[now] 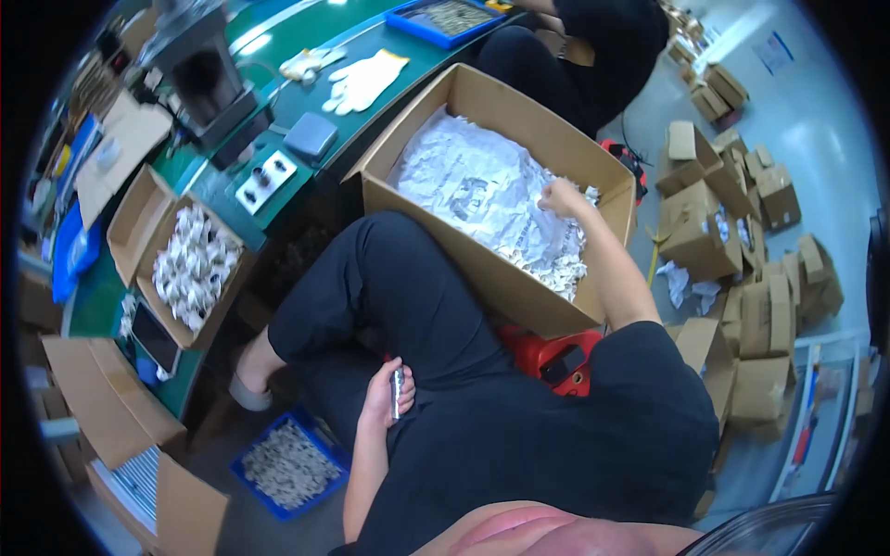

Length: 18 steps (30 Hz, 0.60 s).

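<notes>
White sheet [464,176], one only, lies in one carton [533,116], left of my right hand [561,197], curled near the carton's right edge, its grip unclear to me; my left hand [382,394] clasps one silvery piece [397,394].

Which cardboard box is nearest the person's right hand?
The large open box holding crumpled white sheeting: the right hand is over it; other boxes stand farther off.

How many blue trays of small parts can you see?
2: one tray on the floor at lower left, another tray on the green table at the top. Others may be hidden.
</notes>
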Tool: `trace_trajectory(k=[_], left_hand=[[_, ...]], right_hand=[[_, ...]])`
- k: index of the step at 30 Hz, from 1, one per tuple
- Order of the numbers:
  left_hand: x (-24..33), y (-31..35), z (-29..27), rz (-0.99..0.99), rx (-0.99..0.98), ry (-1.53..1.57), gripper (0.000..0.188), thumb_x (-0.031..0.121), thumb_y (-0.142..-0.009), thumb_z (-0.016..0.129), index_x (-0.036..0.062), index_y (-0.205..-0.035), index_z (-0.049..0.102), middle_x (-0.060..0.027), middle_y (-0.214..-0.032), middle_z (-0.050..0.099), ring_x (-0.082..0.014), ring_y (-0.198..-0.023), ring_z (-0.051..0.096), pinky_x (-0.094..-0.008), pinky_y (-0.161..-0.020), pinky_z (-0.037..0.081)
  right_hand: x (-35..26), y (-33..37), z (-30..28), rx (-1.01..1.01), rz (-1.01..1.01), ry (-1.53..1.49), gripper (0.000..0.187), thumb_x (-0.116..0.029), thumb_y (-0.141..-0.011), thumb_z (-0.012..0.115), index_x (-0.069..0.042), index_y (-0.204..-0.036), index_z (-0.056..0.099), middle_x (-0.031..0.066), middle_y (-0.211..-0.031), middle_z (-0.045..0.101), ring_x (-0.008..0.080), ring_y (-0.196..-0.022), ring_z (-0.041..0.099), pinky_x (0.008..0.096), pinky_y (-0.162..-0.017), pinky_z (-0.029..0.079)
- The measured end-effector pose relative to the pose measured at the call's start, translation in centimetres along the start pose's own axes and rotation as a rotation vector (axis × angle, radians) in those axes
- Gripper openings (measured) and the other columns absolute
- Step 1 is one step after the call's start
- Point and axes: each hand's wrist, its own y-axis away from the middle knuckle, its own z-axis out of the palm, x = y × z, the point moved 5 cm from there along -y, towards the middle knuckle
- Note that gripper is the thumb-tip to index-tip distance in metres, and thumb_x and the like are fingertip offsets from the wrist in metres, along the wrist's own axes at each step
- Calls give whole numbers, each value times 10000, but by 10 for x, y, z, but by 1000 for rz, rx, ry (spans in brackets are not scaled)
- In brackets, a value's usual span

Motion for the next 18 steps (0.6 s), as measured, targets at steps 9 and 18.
trace_trajectory(k=[9, 18], left_hand=[[9, 5, -4, 5, -5, -24, 361, 406, -1030, 526, 87, -870, 578, 6, -606, 498, -90, -426, 427, -234, -369, 334], [1, 17, -1, 140, -67, 16, 369, 403, -1046, 507, 68, -910, 579, 6, -613, 487, -82, -422, 429, -220, -371, 340]], right_hand=[[-371, -19, -106, 431, -687, -625, 297, -328, -866, 794, -33, -866, 761, 8, -661, 639, 86, -647, 600, 300, -597, 480], [-532, -29, -46, 532, -834, -364, 302, -264, -913, 766, -45, -1121, 757, 40, -843, 683, 133, -833, 655, 261, -724, 512]])
